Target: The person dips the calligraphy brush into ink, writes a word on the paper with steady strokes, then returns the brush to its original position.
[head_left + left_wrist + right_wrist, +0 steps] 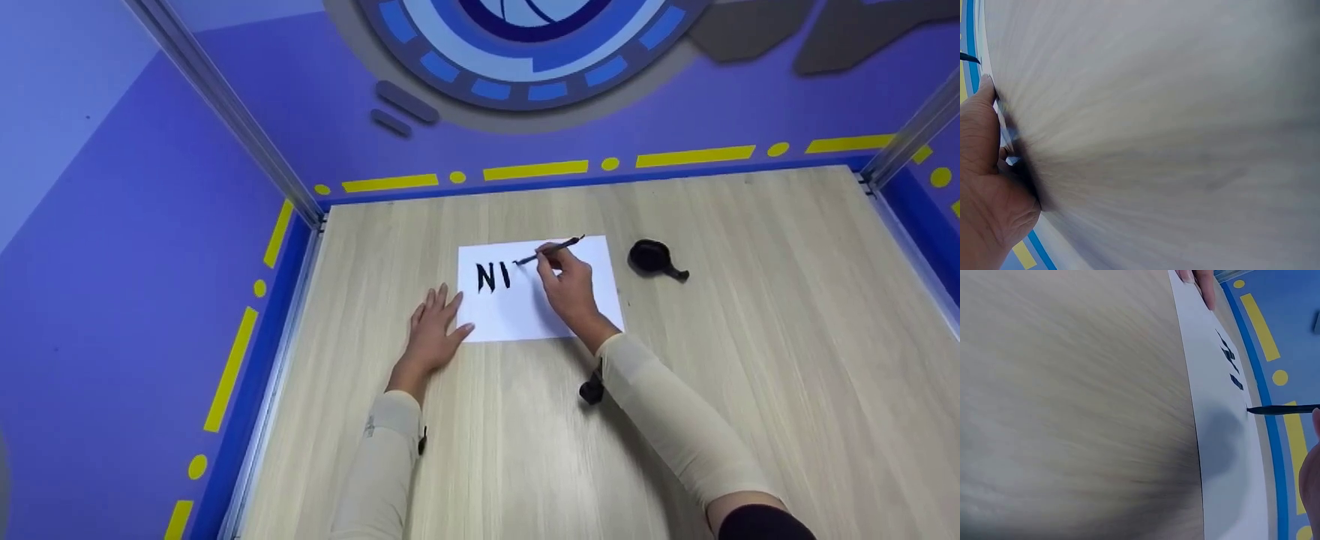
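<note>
A white sheet of paper (510, 319) lies on the wooden table, bearing a black letter N (486, 278) and an upright stroke (505, 274). My right hand (570, 291) pinches a dark ink brush (551, 250) over the sheet. Its tip meets the paper right of the upright stroke, where a small black mark shows; the right wrist view also shows the brush (1280, 409) tip at the paper. My left hand (435, 330) lies flat, fingers extended, with its thumb on the sheet's lower left edge. In the left wrist view, that hand (982, 140) shows mainly its thumb side.
A small black dish with a handle (649, 256) sits on the table (750, 337) right of the paper. Printed blue-purple panels (525, 142) border the table at the back and sides. A black device (592, 391) hangs at the right wrist.
</note>
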Demonstrator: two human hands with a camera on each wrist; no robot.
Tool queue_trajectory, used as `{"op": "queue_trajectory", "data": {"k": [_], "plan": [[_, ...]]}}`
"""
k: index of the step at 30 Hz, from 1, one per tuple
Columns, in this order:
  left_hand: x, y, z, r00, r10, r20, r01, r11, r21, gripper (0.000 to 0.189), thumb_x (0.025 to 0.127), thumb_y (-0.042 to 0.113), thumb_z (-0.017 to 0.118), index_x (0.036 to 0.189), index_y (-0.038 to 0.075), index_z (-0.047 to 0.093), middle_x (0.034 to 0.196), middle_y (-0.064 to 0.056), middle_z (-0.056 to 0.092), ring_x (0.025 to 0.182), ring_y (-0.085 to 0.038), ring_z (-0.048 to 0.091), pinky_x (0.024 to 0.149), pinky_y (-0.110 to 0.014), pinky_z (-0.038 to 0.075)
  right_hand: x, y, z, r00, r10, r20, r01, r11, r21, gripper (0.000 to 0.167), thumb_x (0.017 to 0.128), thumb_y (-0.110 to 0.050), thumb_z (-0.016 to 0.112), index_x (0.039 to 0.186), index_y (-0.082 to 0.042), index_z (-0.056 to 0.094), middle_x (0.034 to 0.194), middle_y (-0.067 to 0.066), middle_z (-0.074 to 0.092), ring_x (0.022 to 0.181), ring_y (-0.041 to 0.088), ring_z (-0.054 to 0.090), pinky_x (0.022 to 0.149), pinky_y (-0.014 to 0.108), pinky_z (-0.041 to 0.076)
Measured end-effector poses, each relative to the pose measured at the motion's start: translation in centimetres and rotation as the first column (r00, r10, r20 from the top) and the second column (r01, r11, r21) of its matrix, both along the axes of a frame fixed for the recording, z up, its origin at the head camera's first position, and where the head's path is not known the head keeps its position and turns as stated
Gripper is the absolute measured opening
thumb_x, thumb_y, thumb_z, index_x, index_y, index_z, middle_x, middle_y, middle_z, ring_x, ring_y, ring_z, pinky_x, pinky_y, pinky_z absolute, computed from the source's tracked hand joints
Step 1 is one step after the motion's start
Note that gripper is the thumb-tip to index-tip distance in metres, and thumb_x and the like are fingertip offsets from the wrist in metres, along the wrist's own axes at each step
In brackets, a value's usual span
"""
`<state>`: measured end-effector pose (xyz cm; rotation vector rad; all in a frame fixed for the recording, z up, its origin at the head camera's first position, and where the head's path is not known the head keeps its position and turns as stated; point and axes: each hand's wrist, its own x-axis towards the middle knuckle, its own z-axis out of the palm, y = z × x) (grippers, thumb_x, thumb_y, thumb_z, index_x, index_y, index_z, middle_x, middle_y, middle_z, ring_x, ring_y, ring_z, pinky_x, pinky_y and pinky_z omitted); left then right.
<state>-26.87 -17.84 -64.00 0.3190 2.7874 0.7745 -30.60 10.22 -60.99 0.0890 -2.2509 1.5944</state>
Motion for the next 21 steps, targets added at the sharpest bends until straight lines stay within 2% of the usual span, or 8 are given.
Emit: {"op": "queue_trajectory", "data": {"k": [4, 7, 21], "plan": [[-0.08, -0.10, -0.04, 1.000, -0.001, -0.004, 0.001, 1.000, -0.001, 0.071, 0.109, 0.052, 0.054, 0.171, 0.027, 0.028, 0.183, -0.005, 0.005, 0.171, -0.032, -0.003, 0.138, -0.055, 0.000, -0.05, -0.26, 0.03, 1.000, -0.005, 0.000, 0.005, 1.000, 0.009, 0.016, 0.104, -0.013, 0.066, 0.113, -0.005, 0.076, 0.107, 0.018, 0.082, 0.098, 0.028, 0.079, 0.082, 0.024, 0.056], [-0.11, -0.16, -0.11, 1.000, -0.005, -0.008, 0.005, 1.000, -0.005, 0.072, 0.109, 0.052, 0.053, 0.171, 0.026, 0.028, 0.183, -0.005, 0.005, 0.171, -0.031, -0.003, 0.138, -0.054, 0.000, -0.07, -0.43, 0.07, 1.000, -0.010, -0.005, 0.010, 1.000, 0.008, 0.015, 0.104, -0.013, 0.067, 0.112, -0.005, 0.076, 0.105, 0.016, 0.082, 0.096, 0.027, 0.079, 0.079, 0.020, 0.053], [-0.11, -0.17, -0.25, 1.000, 0.004, -0.004, -0.004, 1.000, 0.008, 0.072, 0.109, 0.054, 0.054, 0.171, 0.028, 0.027, 0.183, -0.004, 0.005, 0.172, -0.030, -0.004, 0.139, -0.053, -0.001, -0.01, -0.77, 0.35, 0.999, 0.000, 0.040, -0.002, 0.999, 0.053, 0.016, 0.105, -0.017, 0.066, 0.114, -0.008, 0.075, 0.109, 0.011, 0.083, 0.101, 0.026, 0.079, 0.082, 0.033, 0.058]]}}
